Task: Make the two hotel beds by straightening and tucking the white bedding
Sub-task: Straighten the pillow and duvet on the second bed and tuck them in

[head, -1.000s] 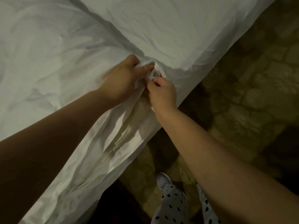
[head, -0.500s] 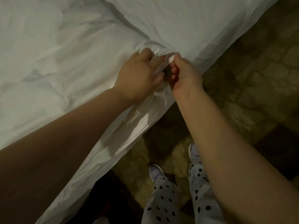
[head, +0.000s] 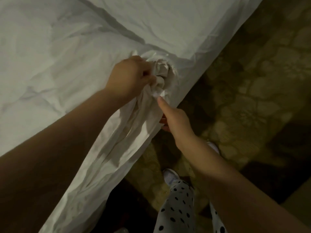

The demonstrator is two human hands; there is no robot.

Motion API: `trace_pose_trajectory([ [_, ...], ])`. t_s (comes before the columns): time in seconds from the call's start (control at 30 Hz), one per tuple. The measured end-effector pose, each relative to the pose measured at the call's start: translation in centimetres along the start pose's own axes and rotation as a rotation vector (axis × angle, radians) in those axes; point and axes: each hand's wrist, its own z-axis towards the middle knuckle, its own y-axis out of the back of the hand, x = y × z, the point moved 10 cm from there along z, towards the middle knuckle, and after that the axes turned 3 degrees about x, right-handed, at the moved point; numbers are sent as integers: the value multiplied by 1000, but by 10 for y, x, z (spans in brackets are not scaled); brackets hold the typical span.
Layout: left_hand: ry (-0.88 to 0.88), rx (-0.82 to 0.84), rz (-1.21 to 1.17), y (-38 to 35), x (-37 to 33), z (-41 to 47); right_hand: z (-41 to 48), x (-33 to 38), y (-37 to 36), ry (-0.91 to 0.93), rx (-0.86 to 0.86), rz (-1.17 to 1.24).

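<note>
L hand (head: 133,76) grips bunched sheet (head: 159,78); R hand (head: 175,118) curls round its hanging fold, thumb out. Pull taut, tuck flat.

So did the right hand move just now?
Yes. The right hand dropped down along the bed edge, toward the person. It was up beside the left hand at the sheet bunch; now it sits below it.

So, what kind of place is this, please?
Probably a bedroom, perhaps a hotel room: a wide bed covered in white bedding, a bunched sheet gripped by the left hand, and a patterned floor beside it.
</note>
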Motion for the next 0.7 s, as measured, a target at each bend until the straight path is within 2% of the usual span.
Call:
trace_pose_trajectory([
  [0.1, -57, -4, -8, 3, -7, -3, 5, 18, -6, 52, -5, 34],
  [0.17, -49, -3, -37, 4, -6, -4, 12, 24, -12, 16, -4, 29],
  [0.27, -4, -17, 52, 6, -8, 0, 22, 27, -8, -29, -72, 87],
  [0.37, 67, -16, 147, 5, -10, 3, 26, 31, 5, 56, -202, 281],
  [0.43, 76, -19, 171, 4, -12, 5, 26, 28, 5, 80, -218, 433],
  [0.7, 150, 66, 301, -5, -12, 21, 25, 21, -3, -4, 29, 764],
])
